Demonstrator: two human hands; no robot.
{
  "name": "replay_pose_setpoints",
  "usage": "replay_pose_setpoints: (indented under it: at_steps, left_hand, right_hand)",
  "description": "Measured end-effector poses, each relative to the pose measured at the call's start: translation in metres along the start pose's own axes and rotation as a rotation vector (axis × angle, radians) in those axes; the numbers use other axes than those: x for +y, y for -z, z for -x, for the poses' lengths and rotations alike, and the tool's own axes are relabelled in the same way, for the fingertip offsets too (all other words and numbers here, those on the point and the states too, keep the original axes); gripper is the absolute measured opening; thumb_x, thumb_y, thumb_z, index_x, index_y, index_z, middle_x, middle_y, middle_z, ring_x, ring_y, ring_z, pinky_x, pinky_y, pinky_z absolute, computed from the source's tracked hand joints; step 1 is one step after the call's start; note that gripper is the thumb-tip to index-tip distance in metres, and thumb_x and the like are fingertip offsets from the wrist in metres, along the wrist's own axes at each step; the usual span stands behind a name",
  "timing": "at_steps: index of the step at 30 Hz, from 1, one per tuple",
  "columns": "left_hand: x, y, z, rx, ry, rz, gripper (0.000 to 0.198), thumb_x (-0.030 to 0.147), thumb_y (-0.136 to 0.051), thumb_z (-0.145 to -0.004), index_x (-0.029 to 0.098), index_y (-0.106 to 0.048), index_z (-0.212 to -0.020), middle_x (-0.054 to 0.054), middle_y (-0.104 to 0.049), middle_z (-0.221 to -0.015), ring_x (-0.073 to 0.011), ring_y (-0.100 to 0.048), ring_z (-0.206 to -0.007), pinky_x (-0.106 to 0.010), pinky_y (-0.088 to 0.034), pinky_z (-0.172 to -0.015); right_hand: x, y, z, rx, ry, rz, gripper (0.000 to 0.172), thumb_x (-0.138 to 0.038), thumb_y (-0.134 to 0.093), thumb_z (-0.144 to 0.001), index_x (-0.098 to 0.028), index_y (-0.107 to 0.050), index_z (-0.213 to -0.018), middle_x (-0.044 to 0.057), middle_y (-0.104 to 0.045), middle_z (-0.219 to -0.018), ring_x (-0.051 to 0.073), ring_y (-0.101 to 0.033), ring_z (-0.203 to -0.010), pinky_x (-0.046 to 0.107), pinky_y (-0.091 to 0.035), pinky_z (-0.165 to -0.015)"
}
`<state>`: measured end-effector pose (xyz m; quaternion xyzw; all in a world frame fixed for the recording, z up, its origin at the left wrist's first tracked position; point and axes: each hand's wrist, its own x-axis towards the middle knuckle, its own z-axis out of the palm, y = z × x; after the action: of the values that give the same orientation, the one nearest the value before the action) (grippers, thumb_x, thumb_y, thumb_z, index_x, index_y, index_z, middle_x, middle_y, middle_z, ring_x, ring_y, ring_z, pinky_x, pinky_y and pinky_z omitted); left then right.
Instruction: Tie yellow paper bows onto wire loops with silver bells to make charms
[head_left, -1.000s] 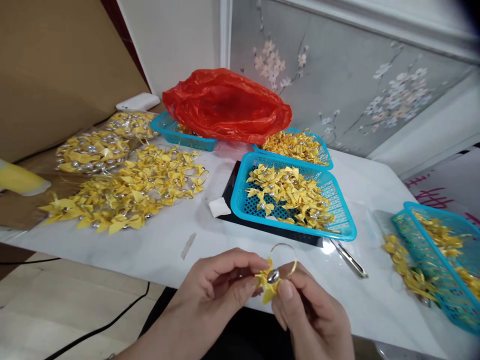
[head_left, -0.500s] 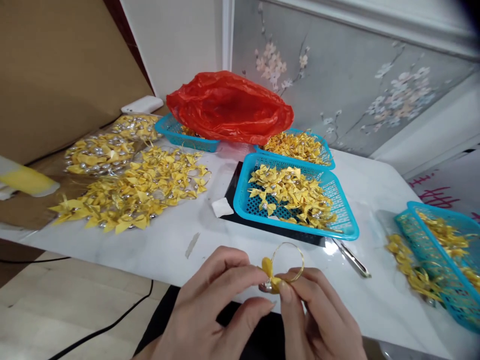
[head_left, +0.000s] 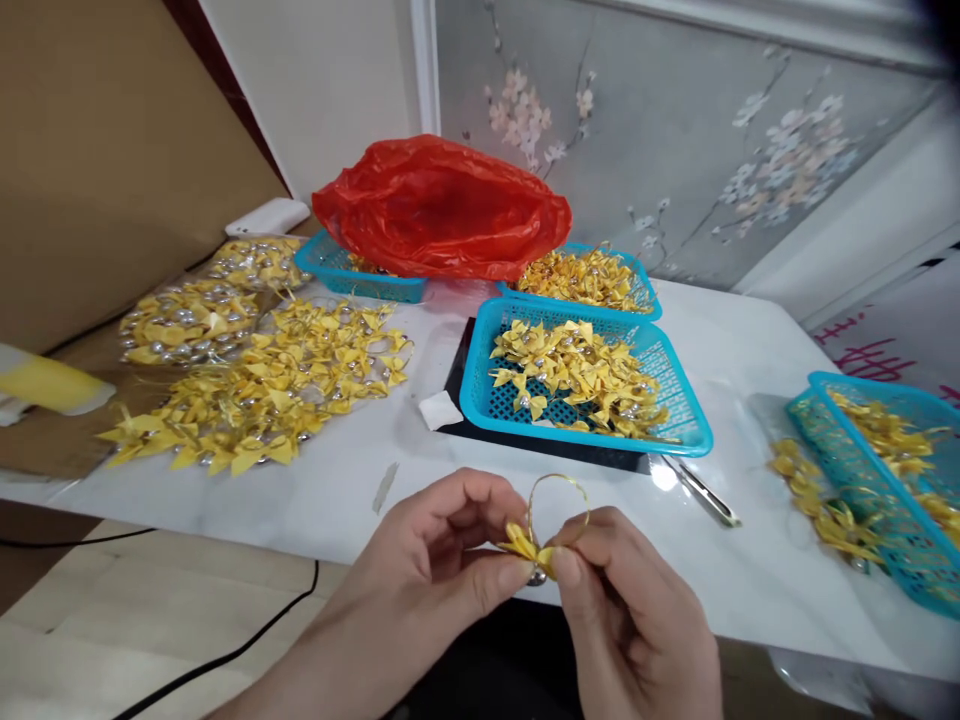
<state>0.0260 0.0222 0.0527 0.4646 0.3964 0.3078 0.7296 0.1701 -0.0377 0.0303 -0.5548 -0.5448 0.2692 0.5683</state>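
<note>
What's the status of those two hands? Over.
Left hand, right hand: both pinching yellow flower ornament. Silver bead below, gold loop above. Blue basket beyond, not blocking.

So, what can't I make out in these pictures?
Head view: parts of the flower, hidden by the left hand and the right hand.
Head view: most of what the back-left basket holds, hidden by the red bag.
Head view: the outer end of the right basket, cut off by the right edge.
</note>
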Motion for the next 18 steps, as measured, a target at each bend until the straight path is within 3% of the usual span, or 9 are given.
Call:
replay_pose_setpoints:
  at_steps: [5,12,14,18]
  left_hand:
    - [0.004,-0.004,0.008,0.073,-0.035,-0.053,0.019,0.012,-0.075,-0.078,0.026,-0.068,-0.089,0.004,-0.065,-0.085,-0.0121,-0.064,-0.081,-0.016,-0.052,-0.072]
    - [-0.001,-0.016,0.022,0.309,-0.034,-0.17,0.034,0.02,-0.075,-0.077,0.031,-0.067,-0.109,-0.001,-0.071,-0.103,-0.0193,-0.07,-0.092,-0.022,-0.058,-0.081]
    - [0.0,-0.014,0.024,0.301,-0.042,-0.214,0.031,0.022,-0.077,-0.077,0.03,-0.069,-0.106,-0.003,-0.071,-0.107,-0.0203,-0.07,-0.092,-0.022,-0.058,-0.08]
    - [0.006,-0.007,0.021,0.155,-0.066,-0.12,0.029,0.023,-0.078,-0.076,0.028,-0.071,-0.104,-0.003,-0.072,-0.103,-0.0205,-0.069,-0.095,-0.022,-0.057,-0.082]
  right_hand:
    - [-0.001,0.0,-0.001,-0.061,-0.16,-0.144,0.027,-0.028,-0.05,-0.1,-0.02,-0.053,-0.075,-0.002,-0.046,-0.067,0.011,-0.042,-0.059,0.026,-0.03,-0.053]
    - [-0.004,-0.001,-0.001,-0.065,-0.157,-0.178,0.025,-0.028,-0.052,-0.099,-0.021,-0.053,-0.076,-0.004,-0.048,-0.069,0.01,-0.042,-0.06,0.026,-0.031,-0.055]
    - [-0.006,0.0,-0.001,-0.073,-0.179,-0.176,0.026,-0.03,-0.052,-0.099,-0.021,-0.053,-0.075,-0.004,-0.047,-0.068,0.01,-0.041,-0.059,0.026,-0.03,-0.054]
    - [-0.012,0.002,-0.003,-0.087,-0.232,-0.181,0.028,-0.033,-0.052,-0.098,-0.021,-0.054,-0.073,-0.004,-0.046,-0.068,0.01,-0.041,-0.06,0.025,-0.031,-0.054]
